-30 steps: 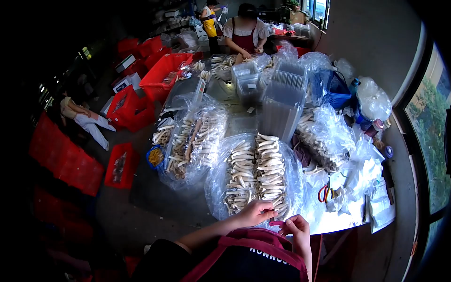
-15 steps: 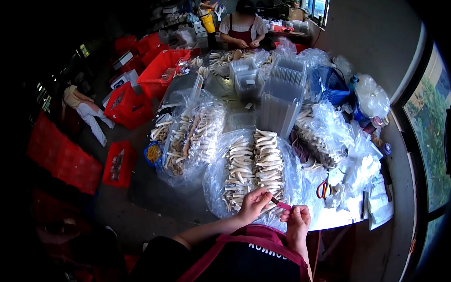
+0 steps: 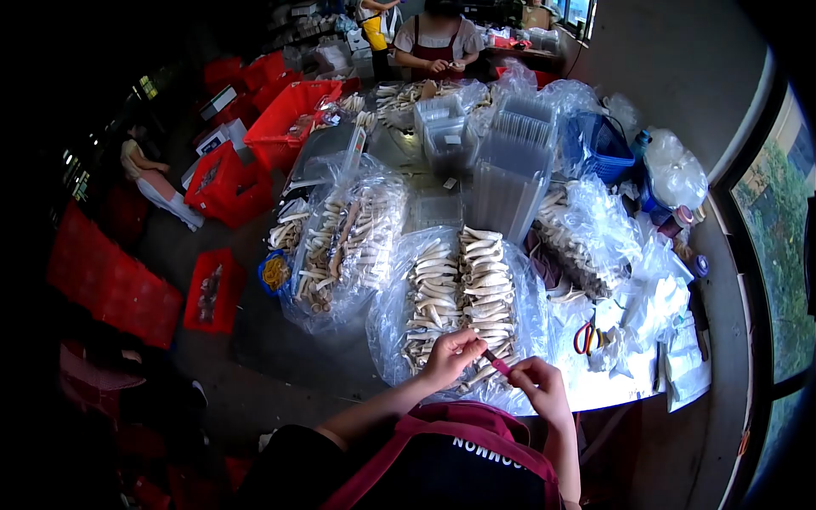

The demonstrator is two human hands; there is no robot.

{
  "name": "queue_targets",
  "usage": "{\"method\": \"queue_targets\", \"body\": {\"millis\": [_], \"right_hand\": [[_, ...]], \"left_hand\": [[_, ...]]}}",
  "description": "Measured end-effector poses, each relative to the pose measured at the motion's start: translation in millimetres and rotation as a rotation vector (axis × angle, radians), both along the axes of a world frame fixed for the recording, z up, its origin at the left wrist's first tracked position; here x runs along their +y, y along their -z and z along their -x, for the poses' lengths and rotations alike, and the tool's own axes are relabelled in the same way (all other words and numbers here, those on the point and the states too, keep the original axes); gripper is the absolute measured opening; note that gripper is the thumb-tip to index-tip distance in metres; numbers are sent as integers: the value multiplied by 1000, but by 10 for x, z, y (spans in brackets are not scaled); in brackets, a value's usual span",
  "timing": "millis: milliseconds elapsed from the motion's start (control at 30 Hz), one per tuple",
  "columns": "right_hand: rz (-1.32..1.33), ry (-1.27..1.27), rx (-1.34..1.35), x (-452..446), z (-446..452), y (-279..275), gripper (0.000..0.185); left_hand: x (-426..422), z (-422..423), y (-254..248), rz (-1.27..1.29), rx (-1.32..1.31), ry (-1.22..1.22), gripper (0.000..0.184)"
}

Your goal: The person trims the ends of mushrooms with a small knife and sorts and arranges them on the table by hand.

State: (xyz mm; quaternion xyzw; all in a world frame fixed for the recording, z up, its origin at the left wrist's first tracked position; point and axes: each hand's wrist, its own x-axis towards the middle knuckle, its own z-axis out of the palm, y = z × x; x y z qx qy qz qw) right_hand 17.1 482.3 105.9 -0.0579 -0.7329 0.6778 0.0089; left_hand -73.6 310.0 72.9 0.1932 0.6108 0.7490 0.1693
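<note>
- Pink-handled tool: being held between both hands, above the near end of the mushroom rows.
- Left grip: clamping on the tool's dark end, thumb against fingers.
- Right grip: pinching the end of the pink handle.
- Pale mushrooms: lying in two rows on clear plastic, just beyond the hands.
- Clear containers: standing stacked farther back on the tabletop.
- Scissors: lying right of the mushroom rows, apart from both hands.
- Co-worker: standing across the tabletop, holding both hands close together.
</note>
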Motion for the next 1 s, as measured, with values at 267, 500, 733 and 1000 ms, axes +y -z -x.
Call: {"method": "queue_targets", "body": {"millis": [267,500,733,1000], "right_hand": [[-135,-57,-94,-245,-9,242,21],[61,100,-142,-241,21,381,21],[258,205,-402,33,-289,585,22],[652,425,-420,77,-600,797,25]], "left_hand": [[-50,-65,65,87,52,-21,22],[-29,114,326,-51,64,189,21],[-445,828,1324,1115,211,215,55],[-584,501,1878,1248,741,50,48]]}}
